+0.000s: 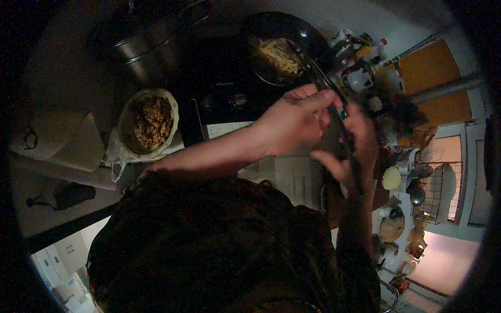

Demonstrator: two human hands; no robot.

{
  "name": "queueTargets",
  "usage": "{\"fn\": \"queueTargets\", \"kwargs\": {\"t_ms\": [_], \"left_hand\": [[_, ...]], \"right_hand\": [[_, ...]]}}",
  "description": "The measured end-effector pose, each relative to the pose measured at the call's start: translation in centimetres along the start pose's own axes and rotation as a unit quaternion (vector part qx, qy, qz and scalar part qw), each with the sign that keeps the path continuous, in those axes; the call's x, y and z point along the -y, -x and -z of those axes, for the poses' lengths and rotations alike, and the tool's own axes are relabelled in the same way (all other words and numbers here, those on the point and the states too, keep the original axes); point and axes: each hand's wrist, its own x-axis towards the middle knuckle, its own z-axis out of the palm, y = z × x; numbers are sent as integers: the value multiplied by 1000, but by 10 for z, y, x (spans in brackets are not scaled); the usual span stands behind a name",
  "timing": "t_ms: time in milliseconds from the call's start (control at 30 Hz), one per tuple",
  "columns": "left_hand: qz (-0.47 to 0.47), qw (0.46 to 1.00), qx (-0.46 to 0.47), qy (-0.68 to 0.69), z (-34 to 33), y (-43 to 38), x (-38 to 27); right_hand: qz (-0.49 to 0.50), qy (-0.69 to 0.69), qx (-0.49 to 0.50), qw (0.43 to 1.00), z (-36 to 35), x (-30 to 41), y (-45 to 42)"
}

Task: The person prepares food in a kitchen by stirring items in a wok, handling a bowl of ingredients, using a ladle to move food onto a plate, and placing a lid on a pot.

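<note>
My left hand (293,121) reaches across from the left. Its thumb and fingers pinch a long dark utensil (321,74), whose far end reaches over a dark wok (319,43). Pale, strip-like food (280,58) lies in the wok. My right hand (360,133) is blurred and close beside the left, its thumb apart from its fingers. The dark utensil seems to run along its palm, but shadow hides whether those fingers close on it.
A bowl of crumbly browned food (152,121) stands left of the black stove (219,74). Behind it is a steel pot (141,51). Bottles and jars (360,58) crowd the right side. A wire dish rack (438,191) and crockery (391,227) line the right counter.
</note>
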Motion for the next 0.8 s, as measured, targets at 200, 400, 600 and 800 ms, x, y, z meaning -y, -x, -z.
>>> {"fn": "queueTargets", "kwargs": {"t_ms": [200, 400, 600, 800], "left_hand": [[78, 996, -52, 5, 40, 5, -1], [65, 966, -203, -148, 131, 26, 27], [40, 912, -284, -295, 150, 77, 42], [-4, 917, -312, -250, 162, 95, 54]], "right_hand": [[-167, -173, -91, 966, -46, -19, -49], [-160, -131, 2, 978, -93, -105, -128], [-49, -94, 49, 993, -154, -145, -159], [-59, -56, 76, 994, -178, -164, -169]]}}
